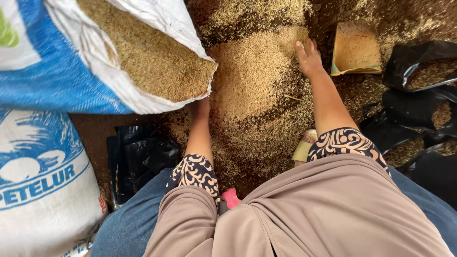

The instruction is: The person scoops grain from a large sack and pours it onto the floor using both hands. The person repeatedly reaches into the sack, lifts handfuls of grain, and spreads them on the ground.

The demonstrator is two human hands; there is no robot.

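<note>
Dirt floor (93, 135) strewn with husks (252, 81), sacks (43, 190) and black bags (419, 62) around

This looks like a grain storage or farm work place. Husks (252, 90) lie heaped on the dirt floor (93, 131). Big woven sacks (43, 190) stand at its left edge.

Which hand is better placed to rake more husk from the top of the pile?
Right. The right hand lies flat on the husk pile near its top; the left hand is tucked under the sack's mouth.
</note>
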